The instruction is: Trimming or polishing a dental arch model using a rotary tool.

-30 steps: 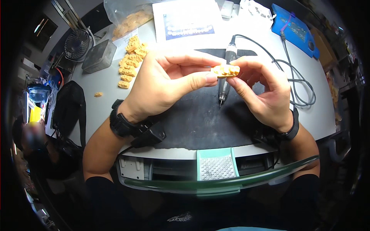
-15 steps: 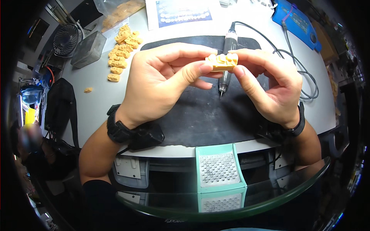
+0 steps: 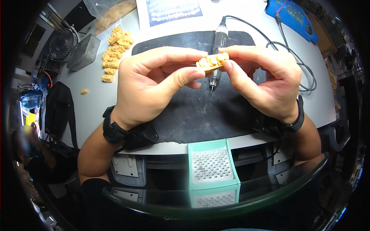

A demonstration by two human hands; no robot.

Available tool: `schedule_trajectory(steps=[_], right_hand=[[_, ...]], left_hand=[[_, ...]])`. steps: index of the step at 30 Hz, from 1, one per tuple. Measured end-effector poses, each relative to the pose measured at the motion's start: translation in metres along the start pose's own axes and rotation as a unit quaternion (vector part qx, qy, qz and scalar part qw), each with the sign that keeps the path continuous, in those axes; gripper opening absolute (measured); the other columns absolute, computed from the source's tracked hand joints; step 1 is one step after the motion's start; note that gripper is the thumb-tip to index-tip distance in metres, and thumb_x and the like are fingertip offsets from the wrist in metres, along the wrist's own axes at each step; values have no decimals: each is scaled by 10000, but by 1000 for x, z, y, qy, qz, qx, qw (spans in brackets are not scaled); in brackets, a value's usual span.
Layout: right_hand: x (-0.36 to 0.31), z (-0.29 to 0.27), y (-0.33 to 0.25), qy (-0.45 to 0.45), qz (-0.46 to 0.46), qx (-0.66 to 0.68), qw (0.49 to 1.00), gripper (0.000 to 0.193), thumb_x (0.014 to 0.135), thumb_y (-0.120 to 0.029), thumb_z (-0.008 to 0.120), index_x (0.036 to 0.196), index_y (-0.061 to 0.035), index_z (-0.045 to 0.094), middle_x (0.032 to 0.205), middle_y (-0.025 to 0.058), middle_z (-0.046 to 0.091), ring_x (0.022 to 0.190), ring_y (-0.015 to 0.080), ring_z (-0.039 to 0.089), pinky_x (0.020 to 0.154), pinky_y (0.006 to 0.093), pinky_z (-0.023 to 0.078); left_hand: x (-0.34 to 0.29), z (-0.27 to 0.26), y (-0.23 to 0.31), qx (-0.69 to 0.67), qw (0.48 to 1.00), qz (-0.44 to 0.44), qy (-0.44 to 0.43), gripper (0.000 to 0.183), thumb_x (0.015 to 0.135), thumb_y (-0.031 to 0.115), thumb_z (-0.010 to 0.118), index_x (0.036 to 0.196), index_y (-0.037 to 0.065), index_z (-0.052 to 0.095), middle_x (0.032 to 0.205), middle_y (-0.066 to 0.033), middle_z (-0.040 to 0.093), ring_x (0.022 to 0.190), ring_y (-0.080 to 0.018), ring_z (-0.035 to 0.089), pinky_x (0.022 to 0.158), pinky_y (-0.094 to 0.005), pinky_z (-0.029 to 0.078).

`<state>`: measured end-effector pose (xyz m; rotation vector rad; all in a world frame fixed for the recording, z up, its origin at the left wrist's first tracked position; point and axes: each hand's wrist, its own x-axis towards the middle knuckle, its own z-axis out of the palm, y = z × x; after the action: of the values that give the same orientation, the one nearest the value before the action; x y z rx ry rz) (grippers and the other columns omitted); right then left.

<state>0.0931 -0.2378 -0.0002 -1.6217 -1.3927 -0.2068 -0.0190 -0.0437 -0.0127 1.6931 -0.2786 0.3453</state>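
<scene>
A yellow dental model piece [image 3: 212,62] with a row of tooth shapes is held up between both hands, above a dark mat. My left hand [image 3: 154,81] pinches its left end with thumb and fingers. At the other end, the thumb and forefinger of my right hand [image 3: 266,79] grip it. Behind and below the model lies a handpiece [image 3: 219,42] with a thin bur at its tip, resting on the mat [image 3: 185,111]. Part of the handpiece is hidden by the model and fingers.
Several similar yellow model pieces [image 3: 111,54] lie in a column at the left, with one small piece [image 3: 84,91] apart. A grey metal box [image 3: 84,52], a fan [image 3: 63,44], a blue control unit [image 3: 295,21] and a printed tooth sheet [image 3: 171,13] stand around. A green-framed tray [image 3: 213,165] juts from the table's front edge.
The dental model has been tilted, its right end now higher, with more of the tooth tops showing. Both hands still hold it. The whole view has shifted slightly.
</scene>
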Motion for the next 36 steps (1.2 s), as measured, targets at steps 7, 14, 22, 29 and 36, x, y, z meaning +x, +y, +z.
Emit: schedule_trajectory(steps=[7,14,22,29,36], right_hand=[[-2,1,-2,13,-4,-2,1000,178,772,33,676,947,63,667,762,67,684,552,47,570,511,161,430],[-2,-2,-6,3,-21,1,1000,177,764,48,663,940,69,665,740,69,670,557,53,572,516,171,439],[0,-2,-1,18,-53,7,998,178,772,62,642,948,86,653,792,105,684,596,83,606,550,181,468],[1,-4,-2,12,-63,-10,998,172,781,58,637,950,84,650,815,130,686,617,101,621,568,192,480],[0,-3,-5,8,-50,-11,999,169,784,54,636,951,80,651,813,131,685,616,103,621,567,193,478]], left_hand=[[-2,3,1,35,998,55,10,242,861,4,615,1090,-74,600,1020,-180,647,877,-219,666,701,-277,571],[-6,8,12,71,994,83,20,212,820,-39,651,1030,-61,645,940,-148,679,788,-144,663,707,-222,552],[-4,4,4,81,991,103,11,248,880,-4,582,1114,-86,579,1006,-199,642,873,-242,669,675,-273,585],[-3,7,3,40,995,88,34,264,904,40,565,1139,-79,566,1028,-194,640,888,-251,668,652,-263,584],[-4,6,4,64,993,94,44,264,892,42,585,1129,-73,575,1027,-190,642,885,-237,668,631,-250,581]])
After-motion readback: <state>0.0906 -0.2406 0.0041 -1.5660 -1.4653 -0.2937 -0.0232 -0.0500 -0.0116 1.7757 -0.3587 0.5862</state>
